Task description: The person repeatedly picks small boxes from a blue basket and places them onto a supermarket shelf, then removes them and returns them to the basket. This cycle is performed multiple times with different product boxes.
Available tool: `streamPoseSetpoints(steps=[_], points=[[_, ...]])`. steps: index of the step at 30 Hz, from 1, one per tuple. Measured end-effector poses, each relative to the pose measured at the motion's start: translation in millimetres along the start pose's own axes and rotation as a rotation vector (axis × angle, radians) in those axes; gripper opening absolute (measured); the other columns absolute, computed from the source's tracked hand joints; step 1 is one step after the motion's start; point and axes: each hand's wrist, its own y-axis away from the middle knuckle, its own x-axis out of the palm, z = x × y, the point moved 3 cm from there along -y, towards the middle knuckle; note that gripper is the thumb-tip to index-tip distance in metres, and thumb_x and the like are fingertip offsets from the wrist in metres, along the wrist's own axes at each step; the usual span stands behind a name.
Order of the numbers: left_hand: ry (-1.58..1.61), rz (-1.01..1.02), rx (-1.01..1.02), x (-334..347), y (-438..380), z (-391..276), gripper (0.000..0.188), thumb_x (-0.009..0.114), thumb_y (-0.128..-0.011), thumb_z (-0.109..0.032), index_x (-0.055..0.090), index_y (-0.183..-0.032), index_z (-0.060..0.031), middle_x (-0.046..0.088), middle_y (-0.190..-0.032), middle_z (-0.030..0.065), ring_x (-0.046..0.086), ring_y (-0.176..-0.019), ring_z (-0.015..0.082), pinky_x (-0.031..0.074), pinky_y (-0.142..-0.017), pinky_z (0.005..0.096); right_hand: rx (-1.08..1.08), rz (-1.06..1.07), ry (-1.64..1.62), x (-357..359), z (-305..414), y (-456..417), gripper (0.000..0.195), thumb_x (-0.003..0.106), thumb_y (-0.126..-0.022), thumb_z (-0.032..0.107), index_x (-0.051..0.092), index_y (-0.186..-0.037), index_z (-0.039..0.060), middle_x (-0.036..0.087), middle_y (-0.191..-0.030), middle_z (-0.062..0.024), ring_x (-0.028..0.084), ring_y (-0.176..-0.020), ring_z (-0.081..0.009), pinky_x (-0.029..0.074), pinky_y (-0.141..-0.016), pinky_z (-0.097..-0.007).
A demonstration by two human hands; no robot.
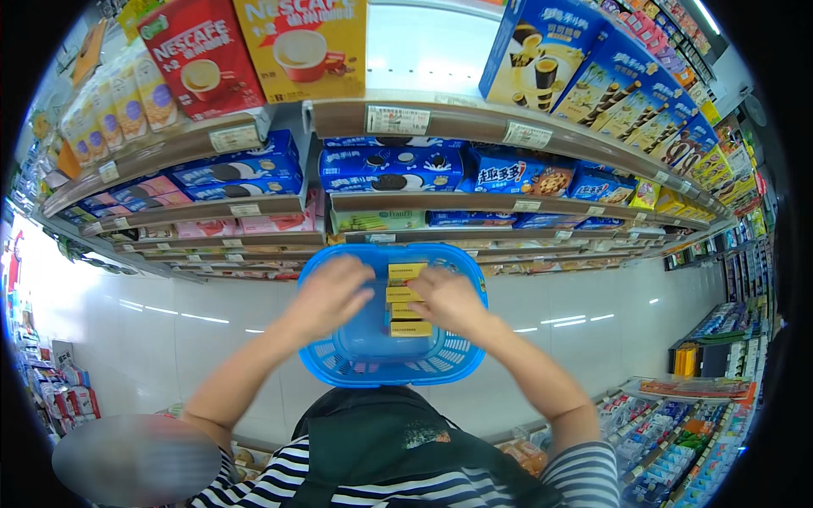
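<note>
A blue plastic shopping basket (381,376) is right in front of me, against my dark apron (375,438). Several small yellow boxes (411,329) form a column inside it, right of the middle. Over the basket's left part, my left hand (333,295) is slightly blurred, with nothing in it and its fingers loosely bent. My right hand (450,301) reaches in from the right, its fingertips over the right ends of the upper boxes. Whether those fingers grip a box or only touch it, I cannot tell.
Shelves beyond the basket carry blue Oreo cookie boxes (390,170), blue wafer roll boxes (540,54), a red Nescafé box (202,63) and a yellow Nescafé box (302,51). Pale tiled floor (571,330) lies below. Behind me at right is a low display rack (667,438).
</note>
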Motion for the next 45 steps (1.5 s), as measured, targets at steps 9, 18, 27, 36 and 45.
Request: streamPoseSetpoints(steps=[9,18,27,36,45], points=[[-0.201,0.376,-0.14,227,71,47,0.048,0.079,-0.078,-0.03,0.061,-0.116,-0.0074,0.056,-0.109,0.0101,0.062,-0.102,0.0302,0.055,-0.079,0.043,0.24,0.314,0.322,191,-17,83,0.024,0.068,-0.082,0.018,0.067,-0.101,0.0039,0.061,-0.101,-0.0105,0.063,-0.097,-0.0267,0.056,-0.075,-0.0404],[0.04,0.303,-0.125,141,29,9,0.043,0.077,-0.076,-0.019,0.058,-0.111,-0.0017,0.059,-0.104,0.0152,0.063,-0.098,0.0362,0.054,-0.08,0.0466,0.203,0.251,0.051,63,10,46,0.029,0.076,-0.071,0.021,0.067,-0.094,0.0049,0.065,-0.091,-0.0112,0.067,-0.088,-0.0295,0.056,-0.071,-0.0425],[-0.344,0.028,0.307,-198,-122,-153,0.038,0.076,-0.079,-0.016,0.06,-0.11,-0.0008,0.061,-0.096,0.0154,0.064,-0.089,0.0316,0.053,-0.079,0.0408,-0.16,-0.117,0.424,-304,90,-71,0.036,0.081,-0.073,0.024,0.066,-0.1,0.0042,0.064,-0.085,-0.0122,0.065,-0.076,-0.0315,0.053,-0.066,-0.0427],[-0.603,-0.026,0.223,-295,-235,-151,0.04,0.073,-0.09,-0.032,0.066,-0.118,-0.0031,0.067,-0.102,0.0123,0.063,-0.095,0.0259,0.052,-0.086,0.0383,-0.04,-0.203,0.222,-400,50,-176,0.046,0.082,-0.081,0.033,0.073,-0.11,-0.0014,0.074,-0.099,-0.0169,0.071,-0.088,-0.0255,0.057,-0.077,-0.0353],[-0.728,0.123,0.048,-291,-290,-116,0.043,0.074,-0.089,-0.037,0.066,-0.116,-0.0042,0.064,-0.109,0.0156,0.061,-0.106,0.031,0.049,-0.09,0.0425,0.098,-0.046,0.261,-394,10,-231,0.044,0.081,-0.082,0.029,0.072,-0.113,0.0001,0.073,-0.102,-0.012,0.068,-0.093,-0.02,0.054,-0.079,-0.0325]])
